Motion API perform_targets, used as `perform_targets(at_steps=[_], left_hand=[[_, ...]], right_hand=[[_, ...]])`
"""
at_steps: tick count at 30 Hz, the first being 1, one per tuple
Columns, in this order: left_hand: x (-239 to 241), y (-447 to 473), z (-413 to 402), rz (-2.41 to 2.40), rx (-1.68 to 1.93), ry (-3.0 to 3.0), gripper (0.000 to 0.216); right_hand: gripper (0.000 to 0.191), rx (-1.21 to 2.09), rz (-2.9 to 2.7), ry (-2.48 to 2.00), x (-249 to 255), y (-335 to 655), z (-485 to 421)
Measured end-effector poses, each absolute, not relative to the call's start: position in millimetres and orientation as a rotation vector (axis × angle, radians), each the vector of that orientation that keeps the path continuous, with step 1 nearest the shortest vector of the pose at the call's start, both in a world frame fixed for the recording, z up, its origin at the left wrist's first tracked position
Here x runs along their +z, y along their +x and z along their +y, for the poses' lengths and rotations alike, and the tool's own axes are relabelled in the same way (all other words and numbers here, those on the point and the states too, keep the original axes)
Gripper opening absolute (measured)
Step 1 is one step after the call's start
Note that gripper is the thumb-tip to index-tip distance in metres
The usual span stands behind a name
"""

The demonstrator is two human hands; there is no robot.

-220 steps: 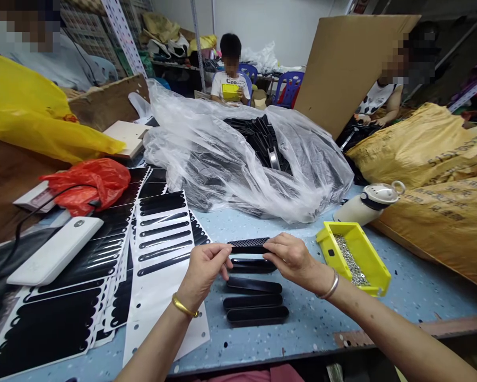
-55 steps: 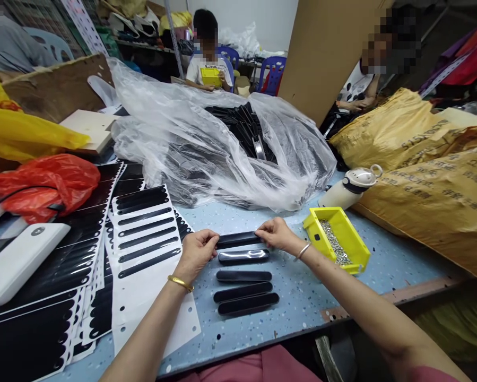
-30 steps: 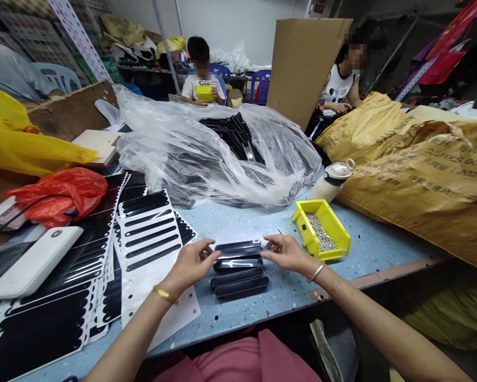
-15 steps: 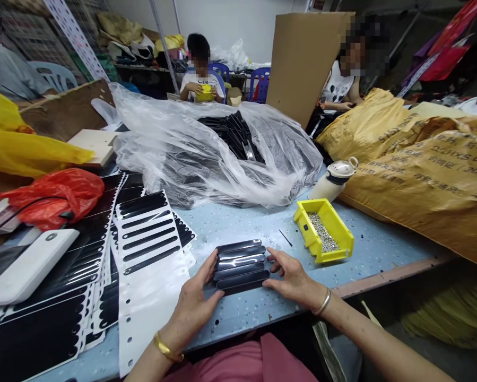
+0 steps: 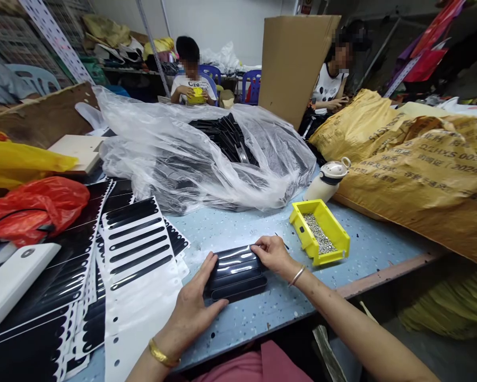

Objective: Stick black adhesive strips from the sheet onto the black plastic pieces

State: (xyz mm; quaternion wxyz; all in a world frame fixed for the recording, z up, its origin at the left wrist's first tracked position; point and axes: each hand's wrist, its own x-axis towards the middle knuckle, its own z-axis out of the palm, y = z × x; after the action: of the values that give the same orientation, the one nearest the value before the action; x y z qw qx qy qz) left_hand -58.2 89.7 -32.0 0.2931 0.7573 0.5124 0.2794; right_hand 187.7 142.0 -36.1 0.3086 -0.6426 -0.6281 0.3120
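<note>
A row of glossy black strips (image 5: 238, 281) with rounded ends lies in front of me on the blue speckled table. My left hand (image 5: 194, 297) rests against the strips' left ends, thumb and fingers spread apart around that side. At the far right corner, my right hand (image 5: 273, 255) pinches the end of the topmost black strip between thumb and fingers. Left of my hands, a white backing sheet (image 5: 140, 313) carries several more black strips. A yellow bin (image 5: 321, 232) of small silvery metal pieces stands just beyond my right hand.
Clear plastic sheeting (image 5: 158, 159) covers black pieces at the back. A cream bottle (image 5: 321, 183) stands behind the bin, beside large yellow sacks (image 5: 417, 159). At left lie a white device (image 5: 17, 284) and a red plastic bag (image 5: 39, 207). Other people sit beyond the table.
My right hand has moved from beside the strips' right ends to the far right corner, its fingers closing into a pinch. The view has shifted slightly; my left hand stays at the left ends.
</note>
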Motion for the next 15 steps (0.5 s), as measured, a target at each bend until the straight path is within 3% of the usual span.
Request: perform_targets(at_steps=[10,15], left_hand=[[-32.0,-70.0,87.8,1.358,0.742,2.044,0.101],[-23.2,-78.6,95.6,1.277,0.658,2.036,0.098]], right_hand=[[0.032,0.757,-1.852,-1.558,-26.1,213.2,129.1],[0.078,0.612,-2.165,-1.245,-18.1,217.7,113.1]])
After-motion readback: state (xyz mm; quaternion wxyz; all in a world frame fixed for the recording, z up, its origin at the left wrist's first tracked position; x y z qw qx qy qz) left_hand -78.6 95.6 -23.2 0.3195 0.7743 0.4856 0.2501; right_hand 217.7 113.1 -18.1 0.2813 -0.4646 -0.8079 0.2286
